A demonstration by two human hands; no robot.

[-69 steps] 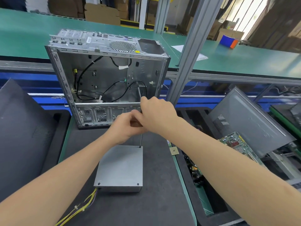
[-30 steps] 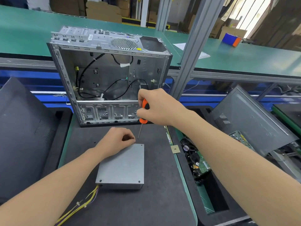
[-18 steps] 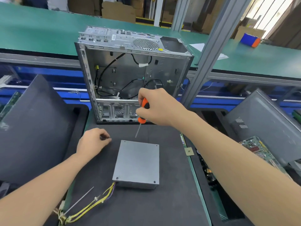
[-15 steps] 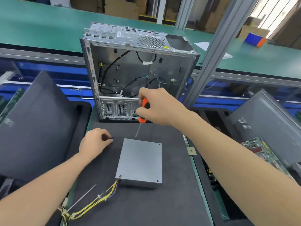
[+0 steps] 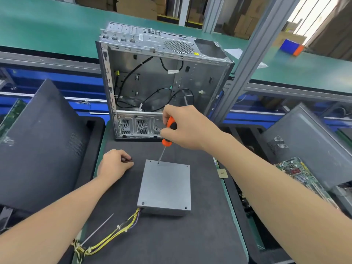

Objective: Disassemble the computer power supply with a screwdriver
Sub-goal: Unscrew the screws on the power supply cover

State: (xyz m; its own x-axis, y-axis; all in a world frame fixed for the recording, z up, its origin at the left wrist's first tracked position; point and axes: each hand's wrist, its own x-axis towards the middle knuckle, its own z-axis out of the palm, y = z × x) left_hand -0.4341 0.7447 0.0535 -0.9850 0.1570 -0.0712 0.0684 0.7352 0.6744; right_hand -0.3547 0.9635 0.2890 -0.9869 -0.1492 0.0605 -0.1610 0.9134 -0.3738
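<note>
Fingers point(image 5: 172, 112) of the right hand point(image 5: 188, 128) are curled tight round the orange-and-black handle of the screwdriver point(image 5: 169, 130), its thin shaft slanting down to the far-left corner of the power supply point(image 5: 165, 185). I cannot tell whether the tip sits in a screw head or merely rests on the lid. The grey box lies flat on the black mat point(image 5: 200, 235), lid up, in front of the open computer case point(image 5: 162, 82), and its yellow cables point(image 5: 114, 233) trail off to the near left. The left hand point(image 5: 114, 165) rests on the mat beside the box, apart from it, thumb and forefinger pinching a small dark piece point(image 5: 128, 159) — probably a screw.

The main risk is that nothing braces the box: with torque on the driver it may turn or skid on the mat, and the tilted tip may jump out and chew the head or score the lid. The dark piece, if let go carelessly, could vanish against the dark mat. 2 screws point(image 5: 143, 203) show at the near corners — prying the lid before they are out would likely bend it.
</note>
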